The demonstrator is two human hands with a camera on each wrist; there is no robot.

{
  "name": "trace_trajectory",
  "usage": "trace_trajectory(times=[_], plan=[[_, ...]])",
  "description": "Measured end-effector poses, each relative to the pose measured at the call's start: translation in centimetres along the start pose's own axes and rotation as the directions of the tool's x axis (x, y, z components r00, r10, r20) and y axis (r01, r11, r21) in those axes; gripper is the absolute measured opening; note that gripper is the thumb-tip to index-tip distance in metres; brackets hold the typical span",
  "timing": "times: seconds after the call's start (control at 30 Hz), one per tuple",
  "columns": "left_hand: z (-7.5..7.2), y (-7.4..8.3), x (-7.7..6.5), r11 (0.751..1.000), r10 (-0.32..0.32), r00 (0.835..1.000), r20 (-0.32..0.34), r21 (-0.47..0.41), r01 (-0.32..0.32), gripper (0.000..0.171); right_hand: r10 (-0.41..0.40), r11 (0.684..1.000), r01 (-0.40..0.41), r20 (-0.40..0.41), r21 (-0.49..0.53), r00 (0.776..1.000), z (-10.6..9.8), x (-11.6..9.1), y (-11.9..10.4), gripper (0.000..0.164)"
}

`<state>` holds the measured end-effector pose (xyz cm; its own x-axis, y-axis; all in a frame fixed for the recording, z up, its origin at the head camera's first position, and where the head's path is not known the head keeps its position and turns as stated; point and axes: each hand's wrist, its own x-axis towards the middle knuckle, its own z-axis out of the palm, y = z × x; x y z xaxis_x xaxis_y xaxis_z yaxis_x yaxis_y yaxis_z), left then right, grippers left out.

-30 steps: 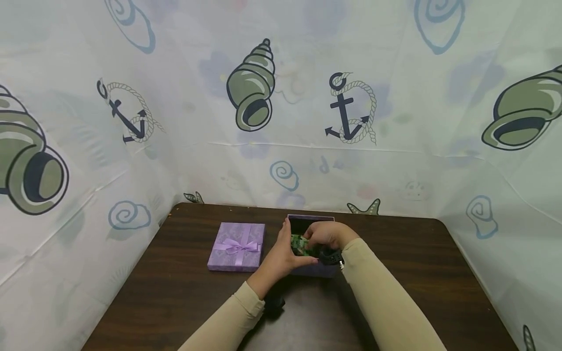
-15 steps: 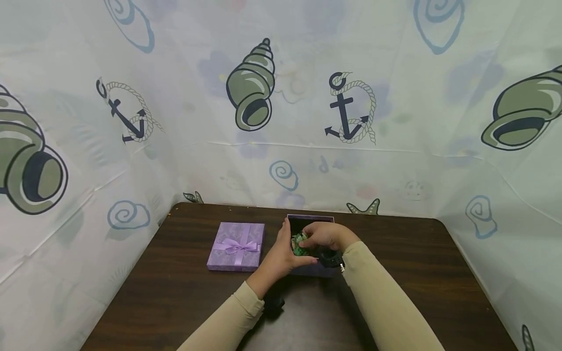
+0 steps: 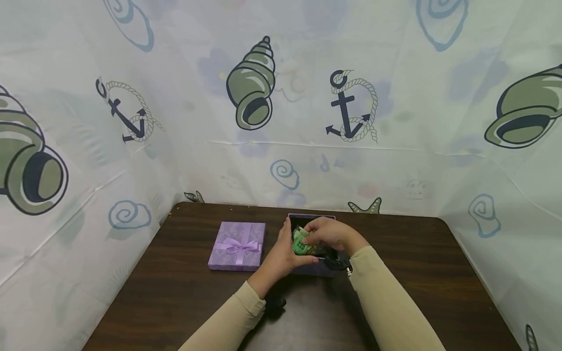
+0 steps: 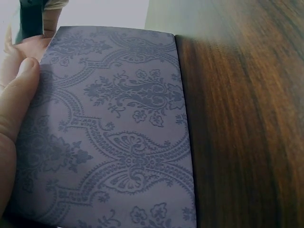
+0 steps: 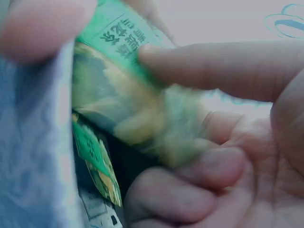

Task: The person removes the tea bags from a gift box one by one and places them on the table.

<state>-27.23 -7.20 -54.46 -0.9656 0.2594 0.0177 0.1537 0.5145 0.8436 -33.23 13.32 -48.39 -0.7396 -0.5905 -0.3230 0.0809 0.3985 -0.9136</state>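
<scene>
A purple patterned gift box (image 3: 312, 215) stands open on the table, with its dark inside partly hidden by the hands. My left hand (image 3: 281, 256) holds the box at its near left corner, thumb along the front wall and fingers by the left side. In the left wrist view, the thumb lies against the box's patterned wall (image 4: 118, 109). My right hand (image 3: 335, 235) pinches a small green-and-yellow printed packet (image 5: 123, 90) between thumb and fingers at the box's mouth. Below it, inside the box, the right wrist view shows another green-labelled packet (image 5: 97, 156).
To the left of the box lies its square purple lid (image 3: 239, 246) with a ribbon bow on top. Both rest on a dark wooden table (image 3: 417, 273). A printed cloth (image 3: 307, 117) with shells and anchors hangs around the back and sides.
The right hand has shifted slightly up and right, and more of the green packet it pinches now shows, tilted upward. The left hand, box and lid stay put.
</scene>
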Motion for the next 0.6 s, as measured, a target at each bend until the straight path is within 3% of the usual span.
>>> trace_trajectory(times=[0.13,0.3,0.47,0.6], plan=[[0.1,-0.1,0.0,1.000,0.010,1.000,-0.016,-0.011,-0.011,0.149,-0.044,0.997,0.046,-0.026,0.065,0.999,0.1,-0.3,0.1,0.023],[0.3,-0.4,0.0,1.000,0.009,1.000,-0.018,-0.005,-0.009,0.149,-0.071,0.995,0.077,-0.108,0.059,0.992,0.4,-1.0,0.2,0.028],[0.3,-0.3,0.0,1.000,0.013,0.999,-0.030,0.004,-0.013,0.151,-0.069,0.990,0.097,-0.245,0.105,0.967,0.4,-2.2,0.2,0.035],[0.3,-0.1,0.0,1.000,0.001,1.000,-0.031,0.007,-0.001,0.150,-0.103,0.981,0.146,-0.301,0.124,0.948,0.2,-3.4,0.1,0.046]])
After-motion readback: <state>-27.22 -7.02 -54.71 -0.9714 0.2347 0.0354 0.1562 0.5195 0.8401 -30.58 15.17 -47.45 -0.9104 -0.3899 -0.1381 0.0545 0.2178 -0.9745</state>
